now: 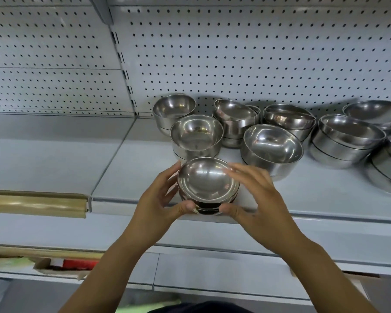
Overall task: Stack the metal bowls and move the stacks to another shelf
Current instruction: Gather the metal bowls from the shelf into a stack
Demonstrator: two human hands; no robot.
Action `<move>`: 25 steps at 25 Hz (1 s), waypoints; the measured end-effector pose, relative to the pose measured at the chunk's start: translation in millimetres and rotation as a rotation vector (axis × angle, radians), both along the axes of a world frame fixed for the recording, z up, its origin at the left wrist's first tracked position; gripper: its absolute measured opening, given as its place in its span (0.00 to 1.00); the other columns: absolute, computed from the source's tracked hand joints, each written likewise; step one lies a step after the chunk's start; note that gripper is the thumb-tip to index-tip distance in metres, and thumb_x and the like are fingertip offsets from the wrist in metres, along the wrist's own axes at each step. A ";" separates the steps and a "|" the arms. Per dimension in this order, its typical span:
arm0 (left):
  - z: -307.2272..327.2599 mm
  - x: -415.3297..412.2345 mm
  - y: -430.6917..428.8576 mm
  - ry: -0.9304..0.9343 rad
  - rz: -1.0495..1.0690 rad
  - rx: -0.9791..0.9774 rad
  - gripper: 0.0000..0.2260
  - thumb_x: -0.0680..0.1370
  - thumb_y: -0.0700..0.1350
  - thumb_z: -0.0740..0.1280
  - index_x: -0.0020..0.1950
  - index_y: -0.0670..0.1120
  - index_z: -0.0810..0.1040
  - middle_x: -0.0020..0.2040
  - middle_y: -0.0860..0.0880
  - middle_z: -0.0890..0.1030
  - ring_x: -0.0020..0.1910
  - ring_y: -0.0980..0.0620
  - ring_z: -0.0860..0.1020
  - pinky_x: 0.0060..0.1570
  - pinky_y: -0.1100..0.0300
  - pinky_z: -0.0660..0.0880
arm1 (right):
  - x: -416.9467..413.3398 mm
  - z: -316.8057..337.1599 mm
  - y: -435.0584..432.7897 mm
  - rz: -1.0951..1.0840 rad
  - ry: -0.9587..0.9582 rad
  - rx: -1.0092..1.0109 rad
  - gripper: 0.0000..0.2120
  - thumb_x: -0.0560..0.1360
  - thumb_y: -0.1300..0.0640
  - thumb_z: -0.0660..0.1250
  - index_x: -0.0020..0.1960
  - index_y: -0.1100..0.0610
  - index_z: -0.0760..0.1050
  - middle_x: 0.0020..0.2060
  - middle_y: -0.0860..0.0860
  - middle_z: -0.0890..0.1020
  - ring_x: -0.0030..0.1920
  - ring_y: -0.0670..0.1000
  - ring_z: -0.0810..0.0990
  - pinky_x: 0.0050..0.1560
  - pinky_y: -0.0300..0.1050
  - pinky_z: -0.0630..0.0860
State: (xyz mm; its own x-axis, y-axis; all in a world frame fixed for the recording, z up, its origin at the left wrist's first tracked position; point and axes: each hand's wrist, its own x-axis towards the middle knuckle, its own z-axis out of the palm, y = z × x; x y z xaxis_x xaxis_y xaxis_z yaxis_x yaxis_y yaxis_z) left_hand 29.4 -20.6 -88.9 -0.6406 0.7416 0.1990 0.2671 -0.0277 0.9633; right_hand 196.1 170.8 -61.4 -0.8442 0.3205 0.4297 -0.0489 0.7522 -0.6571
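A small stack of shiny metal bowls sits at the front edge of the grey shelf. My left hand grips its left side, thumb under the lower bowls and fingers up along the rim. My right hand holds the right side, its thumb at the base and its fingers spread over the rim. Behind it stand more bowl stacks: one at the back left, one just behind my hands, one with a tilted top bowl and a larger one.
Further right, several larger bowl stacks crowd the shelf up to the frame edge. A white pegboard wall backs the shelf. The neighbouring shelf section lies to the left. A lower shelf holds boxed goods.
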 end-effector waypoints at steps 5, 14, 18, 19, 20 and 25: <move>4.1 4.4 -3.3 -0.067 -0.003 0.040 0.31 0.72 0.44 0.78 0.74 0.53 0.74 0.70 0.58 0.80 0.71 0.56 0.77 0.63 0.63 0.77 | 1.3 -18.1 -26.1 -0.066 -0.145 -0.497 0.48 0.62 0.30 0.77 0.76 0.29 0.58 0.70 0.29 0.70 0.70 0.34 0.71 0.66 0.35 0.72; 7.3 -24.8 -58.7 -0.032 0.154 0.102 0.30 0.70 0.43 0.78 0.71 0.55 0.78 0.68 0.56 0.83 0.69 0.56 0.79 0.58 0.66 0.79 | -55.3 -6.8 -51.7 0.050 -0.167 -0.567 0.44 0.62 0.44 0.85 0.74 0.39 0.69 0.64 0.32 0.78 0.64 0.37 0.78 0.62 0.36 0.78; 9.9 -49.1 -76.6 -0.038 0.234 0.078 0.32 0.68 0.46 0.79 0.72 0.57 0.77 0.68 0.58 0.82 0.68 0.57 0.80 0.61 0.65 0.78 | -94.2 -1.4 -58.1 0.103 -0.225 -0.529 0.45 0.64 0.46 0.85 0.76 0.43 0.68 0.63 0.33 0.77 0.66 0.40 0.77 0.67 0.39 0.76; 10.6 -53.9 -79.4 -0.039 0.254 0.064 0.33 0.68 0.47 0.79 0.73 0.57 0.77 0.68 0.60 0.82 0.67 0.57 0.80 0.61 0.65 0.78 | -102.0 -1.4 -59.4 0.111 -0.235 -0.520 0.45 0.65 0.47 0.84 0.77 0.44 0.67 0.65 0.35 0.76 0.67 0.41 0.77 0.68 0.42 0.76; 11.4 -57.9 -80.8 -0.041 0.268 0.054 0.34 0.68 0.48 0.79 0.73 0.58 0.76 0.68 0.62 0.81 0.66 0.58 0.81 0.61 0.64 0.78 | -108.1 -2.4 -59.7 0.121 -0.236 -0.514 0.45 0.66 0.47 0.84 0.78 0.44 0.67 0.67 0.36 0.75 0.68 0.41 0.76 0.69 0.43 0.75; 7.9 -63.9 -81.8 -0.036 0.272 0.029 0.30 0.70 0.49 0.80 0.71 0.61 0.76 0.69 0.61 0.81 0.69 0.58 0.78 0.71 0.51 0.75 | -112.9 -5.5 -56.7 0.182 -0.238 -0.512 0.45 0.69 0.47 0.82 0.79 0.41 0.63 0.72 0.38 0.74 0.71 0.38 0.72 0.71 0.38 0.70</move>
State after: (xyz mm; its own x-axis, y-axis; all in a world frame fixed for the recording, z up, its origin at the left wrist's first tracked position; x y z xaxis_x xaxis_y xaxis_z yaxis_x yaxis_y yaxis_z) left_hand -34.4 -102.4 -81.0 -0.8225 0.5356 0.1913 0.2345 0.0129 0.9720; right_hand 83.2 114.1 -66.9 -0.9591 0.2785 0.0510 0.0457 0.3302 -0.9428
